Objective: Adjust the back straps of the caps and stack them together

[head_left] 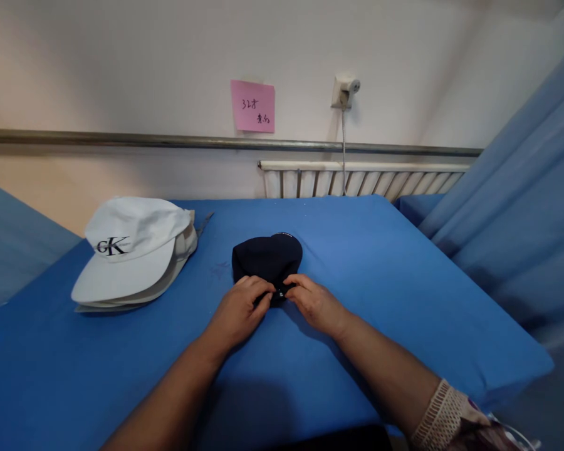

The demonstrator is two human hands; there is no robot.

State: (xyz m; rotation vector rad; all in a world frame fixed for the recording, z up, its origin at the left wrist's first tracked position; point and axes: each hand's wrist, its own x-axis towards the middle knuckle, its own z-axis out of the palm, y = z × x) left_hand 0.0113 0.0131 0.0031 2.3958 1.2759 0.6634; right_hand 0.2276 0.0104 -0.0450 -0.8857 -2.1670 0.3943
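A dark navy or black cap [267, 257] lies in the middle of the blue-covered table [395, 300], its brim edge showing at the far side. My left hand [244, 307] pinches the cap's near edge from the left. From the right, my right hand [314, 304] grips the same edge with thumb and fingertips. A small shiny metal piece, perhaps a strap buckle, shows between the two hands. To the left rests a stack of caps, with a white cap [131, 250] marked "CK" on top and several light or grey brims beneath it.
Behind the table, a metal rail [183, 141] and a white radiator [371, 178] run along the wall. A pink note [252, 106] and a socket [344, 93] with a hanging cord are above. Blue curtains [521, 169] border the right side.
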